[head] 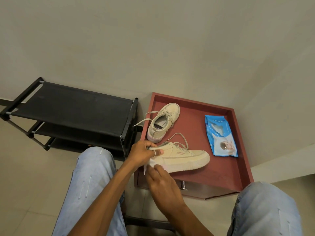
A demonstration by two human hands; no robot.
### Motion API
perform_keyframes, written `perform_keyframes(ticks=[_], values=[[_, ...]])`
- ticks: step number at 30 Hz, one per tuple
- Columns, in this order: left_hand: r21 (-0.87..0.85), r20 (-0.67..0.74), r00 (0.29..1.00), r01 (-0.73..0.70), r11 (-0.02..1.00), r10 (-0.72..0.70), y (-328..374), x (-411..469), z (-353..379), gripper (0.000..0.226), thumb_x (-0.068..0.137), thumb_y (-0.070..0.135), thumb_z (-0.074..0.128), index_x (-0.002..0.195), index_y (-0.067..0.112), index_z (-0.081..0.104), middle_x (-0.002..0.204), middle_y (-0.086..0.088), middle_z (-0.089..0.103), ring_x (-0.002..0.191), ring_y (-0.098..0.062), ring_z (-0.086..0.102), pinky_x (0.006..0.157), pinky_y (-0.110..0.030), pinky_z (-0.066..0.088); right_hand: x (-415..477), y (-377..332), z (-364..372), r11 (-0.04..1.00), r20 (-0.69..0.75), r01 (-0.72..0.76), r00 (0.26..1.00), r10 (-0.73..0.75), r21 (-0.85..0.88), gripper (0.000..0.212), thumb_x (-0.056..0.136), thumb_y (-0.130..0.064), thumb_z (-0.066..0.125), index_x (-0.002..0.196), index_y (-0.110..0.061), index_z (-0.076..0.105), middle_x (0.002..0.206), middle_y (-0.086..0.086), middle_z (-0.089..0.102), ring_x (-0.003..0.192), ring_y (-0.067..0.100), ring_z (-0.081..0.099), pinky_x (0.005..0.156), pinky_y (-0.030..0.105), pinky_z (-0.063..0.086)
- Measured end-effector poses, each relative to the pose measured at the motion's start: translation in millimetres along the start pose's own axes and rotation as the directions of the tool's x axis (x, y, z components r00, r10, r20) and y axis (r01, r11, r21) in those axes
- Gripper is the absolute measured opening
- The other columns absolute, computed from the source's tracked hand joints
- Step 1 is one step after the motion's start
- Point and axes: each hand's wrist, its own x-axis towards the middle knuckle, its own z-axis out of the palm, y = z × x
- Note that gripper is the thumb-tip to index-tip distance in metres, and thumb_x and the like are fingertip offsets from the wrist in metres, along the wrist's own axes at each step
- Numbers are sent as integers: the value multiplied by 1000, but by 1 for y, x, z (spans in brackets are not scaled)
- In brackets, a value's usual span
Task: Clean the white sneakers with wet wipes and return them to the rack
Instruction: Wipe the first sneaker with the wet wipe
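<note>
Two off-white sneakers lie on a reddish-brown low table [226, 169]. The near sneaker [185, 156] rests on its side edge, toe pointing right. My left hand [141, 153] grips its heel collar. My right hand [162, 183] presses a white wet wipe [150, 165] against the heel sole. The far sneaker [164, 124] stands upright behind it, toe away from me, laces trailing left. A blue pack of wet wipes [220, 137] lies flat on the table's right side. The black shoe rack [71, 109] stands to the left, its top shelf bare.
A beige wall runs behind the rack and table. My knees in light blue jeans [92, 181] flank the table's front edge. A metal knob [183, 185] sticks out of the table's front. Pale floor tiles lie below.
</note>
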Motion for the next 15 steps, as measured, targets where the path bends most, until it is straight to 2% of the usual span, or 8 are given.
perform_keyframes(ticks=[2,4,6,11,15], values=[[17,0,1000,5,1000,-5,0,1,0,19,76,26,87,91,21,78,94,7,75,91,-12,70,82,-32,61,1,-4,5,995,22,84,996,-84,-44,45,72,-8,75,116,-5,65,111,10,65,99,23,57,83,33,53],[23,3,1000,1,1000,-1,0,0,1,18,77,25,86,92,20,77,94,6,75,92,-12,69,82,-32,61,3,-4,5,995,15,84,996,-83,-61,43,73,-8,73,114,-5,65,108,9,65,98,23,56,83,35,52],[26,4,1000,-8,1000,8,0,-1,0,17,77,26,86,91,20,77,92,6,75,90,-12,70,81,-31,61,2,1,-1,999,-17,25,1000,-26,-34,43,69,-6,74,111,-6,65,101,8,65,92,23,56,77,35,52],[32,-5,1000,-16,999,16,0,1,0,17,76,29,86,89,22,78,92,7,75,89,-12,70,81,-34,61,-11,27,-7,985,-100,-166,980,170,44,27,65,-5,80,89,-11,71,87,3,66,82,19,57,68,31,52],[29,-1,1000,-14,999,14,0,0,0,16,77,27,86,89,22,78,93,8,75,89,-11,69,80,-33,61,-8,27,-8,969,-85,-216,970,227,123,35,63,-3,80,96,-10,72,92,6,65,84,20,59,65,28,55]])
